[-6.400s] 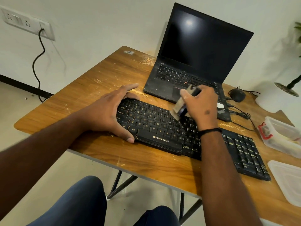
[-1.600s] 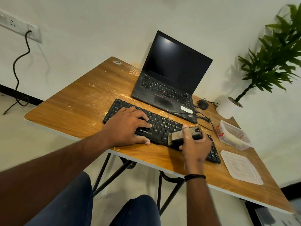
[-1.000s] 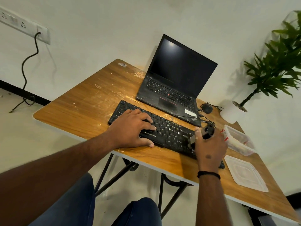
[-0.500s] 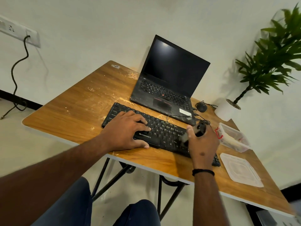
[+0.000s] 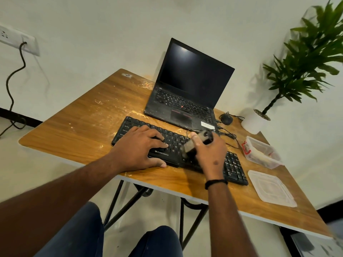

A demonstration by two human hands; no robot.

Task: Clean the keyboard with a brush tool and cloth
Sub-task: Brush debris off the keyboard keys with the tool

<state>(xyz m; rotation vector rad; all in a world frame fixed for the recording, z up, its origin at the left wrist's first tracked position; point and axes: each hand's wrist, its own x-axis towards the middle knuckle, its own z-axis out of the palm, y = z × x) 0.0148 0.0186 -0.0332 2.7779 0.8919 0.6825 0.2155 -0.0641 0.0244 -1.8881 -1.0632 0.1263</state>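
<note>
- At the far left, a wall socket (image 5: 18, 40) holds a plug, and its black cable (image 5: 13, 84) snakes down the wall toward the floor.
- The wooden surface (image 5: 78, 125) shows pale scuffs and crumbly dust, thickest near its far edge and just behind the keyboard.
- My left hand (image 5: 138, 150) lies flat on the left half of the black keyboard (image 5: 234, 166), fingers spread loosely over the keys and thumb on the near edge; it presses down and grips nothing.
- The keyboard lies slantwise near the front edge of the surface, its left end farther from me than its right end, with the brand name printed on its front strip between my two hands.
- Behind it, an open black laptop (image 5: 187, 93) stands with a dark screen.
- My right hand (image 5: 210, 152) is curled around the brush tool (image 5: 190, 145), thumb on top. The dark handle points away from me and the pale bristles angle down to the left onto the keys at the middle of the keyboard. The brush is blurred.
- My hands are apart, with keys showing between them.
- A black band (image 5: 216, 182) circles my right wrist.
- A black mouse (image 5: 226, 119) and tangled cables sit right of the laptop.
- Farther right are a clear plastic container (image 5: 261, 154), with its lid (image 5: 272, 189) lying flat nearer me.
- A potted plant (image 5: 308, 58) stands at the far right corner.
</note>
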